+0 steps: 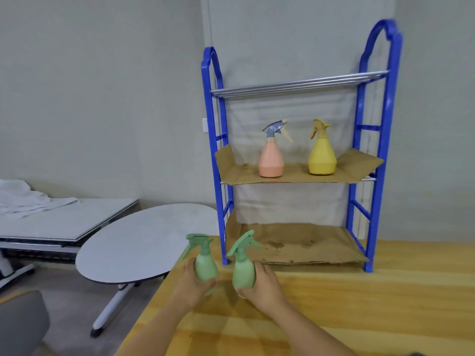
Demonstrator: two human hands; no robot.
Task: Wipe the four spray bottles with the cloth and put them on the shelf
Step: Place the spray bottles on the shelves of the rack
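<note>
A blue shelf stands on a wooden table, its bottom tier bare cardboard; a pink bottle and yellow bottle stand apart on the middle tier. Near the table's left edge, the left hand and right hand each grip a green spray bottle, the left bottle just beside the right bottle.

Oval grey table left of the fingers, white sheet on a platform farther left, grey chair below-left

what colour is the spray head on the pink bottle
Grey-blue, with a cream nozzle and trigger; head view.
</note>
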